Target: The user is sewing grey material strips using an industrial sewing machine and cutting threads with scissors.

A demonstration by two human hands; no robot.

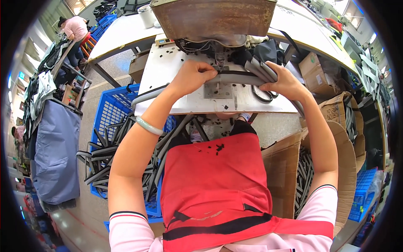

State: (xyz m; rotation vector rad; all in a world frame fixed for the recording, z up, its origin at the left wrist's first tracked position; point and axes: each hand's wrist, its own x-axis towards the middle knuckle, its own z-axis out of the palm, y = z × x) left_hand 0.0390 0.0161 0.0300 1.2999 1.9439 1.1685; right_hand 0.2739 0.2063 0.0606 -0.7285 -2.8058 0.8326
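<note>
A long grey strip with a black edge lies curved across the white table of a sewing machine, passing under the needle area. My left hand is closed, its thumb and forefinger pinched at the strip's black edge just left of the needle. At the right, my right hand is closed around several folded grey strips beside the machine. The long strip's left end runs under my left wrist, and its right end droops over the table's edge. Below the machine head, a metal plate shows in the tabletop.
A blue crate full of grey and black strips stands at left. At right, a cardboard box holds more strips. Black looped handles lie near my right hand. Black scraps dot the table and my red apron. Another person works far left.
</note>
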